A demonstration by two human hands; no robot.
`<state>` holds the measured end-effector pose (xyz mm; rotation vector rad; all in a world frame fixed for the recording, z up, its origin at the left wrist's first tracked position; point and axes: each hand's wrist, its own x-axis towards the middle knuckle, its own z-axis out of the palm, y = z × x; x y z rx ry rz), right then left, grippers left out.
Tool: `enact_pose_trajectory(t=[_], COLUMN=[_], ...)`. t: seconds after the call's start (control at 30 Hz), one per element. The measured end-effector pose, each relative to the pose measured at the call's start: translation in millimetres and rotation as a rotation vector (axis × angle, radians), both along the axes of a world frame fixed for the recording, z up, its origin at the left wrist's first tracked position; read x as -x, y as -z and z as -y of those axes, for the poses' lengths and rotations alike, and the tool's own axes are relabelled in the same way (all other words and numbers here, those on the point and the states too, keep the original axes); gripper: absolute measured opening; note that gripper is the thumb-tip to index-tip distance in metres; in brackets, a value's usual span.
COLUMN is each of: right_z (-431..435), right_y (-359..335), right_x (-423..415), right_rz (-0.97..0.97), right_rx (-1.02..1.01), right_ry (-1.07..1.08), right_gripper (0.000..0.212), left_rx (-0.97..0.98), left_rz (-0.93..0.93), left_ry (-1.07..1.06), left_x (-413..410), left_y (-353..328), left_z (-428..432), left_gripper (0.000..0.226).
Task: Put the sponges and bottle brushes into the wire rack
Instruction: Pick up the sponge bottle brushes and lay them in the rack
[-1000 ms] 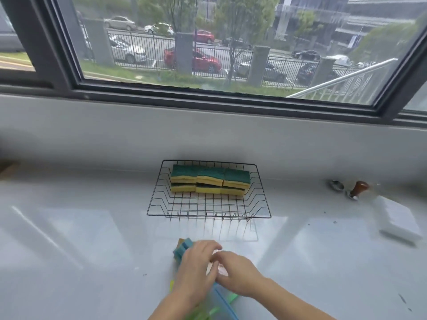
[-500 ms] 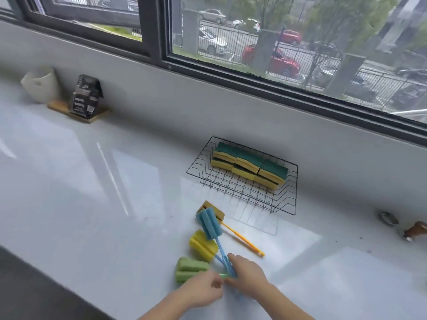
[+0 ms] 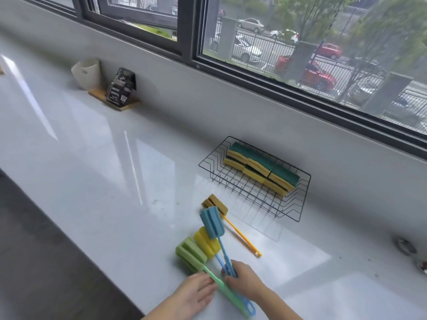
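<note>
Right hand (image 3: 245,281) pinches blue bottle brush (image 3: 211,224) handle, head pointing up-left; wire rack (image 3: 302,199) lies ahead-right. Left hand (image 3: 196,294) loosely open on green bottle brush (image 3: 191,254) handle.

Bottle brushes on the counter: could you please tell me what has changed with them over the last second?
The hands slid back from the foam heads to the handles: left hand on the green brush, right hand gripping the blue brush. Black wire rack and its sponges are unchanged.

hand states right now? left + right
Left hand: fingers on the green brush handle; closed grip cannot be told.
Right hand: closed on the blue brush handles.
</note>
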<state>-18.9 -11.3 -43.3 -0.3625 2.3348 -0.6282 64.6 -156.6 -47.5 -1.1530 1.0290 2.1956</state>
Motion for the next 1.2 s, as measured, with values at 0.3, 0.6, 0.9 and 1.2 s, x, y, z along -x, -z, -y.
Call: enact_pose_trajectory(t=[0.3, 0.6, 0.9, 1.2], right_z=[-14, -5, -1, -11], right_y=[-12, -23, -51, -64], right_x=[-1, 6, 38, 75], right_rz=[-0.223, -0.204, -0.249, -0.193], right_rx=[0.2, 0.363, 0.519, 0.326], right_ry=[0.175, 0.178, 0.391, 0.255], right_gripper=[0.039, 0.021, 0.024, 0.023], left_rx=[-0.015, -0.054, -0.145, -0.07], left_rz=[0.031, -0.076, -0.097, -0.168], left_ry=[-0.165, -0.184, -0.219, -0.114], left_x=[12, 44, 80, 120], left_y=[-5, -28, -46, -60], left_z=[-13, -6, 2, 4], left_gripper=[0.011, 0.014, 0.015, 0.018])
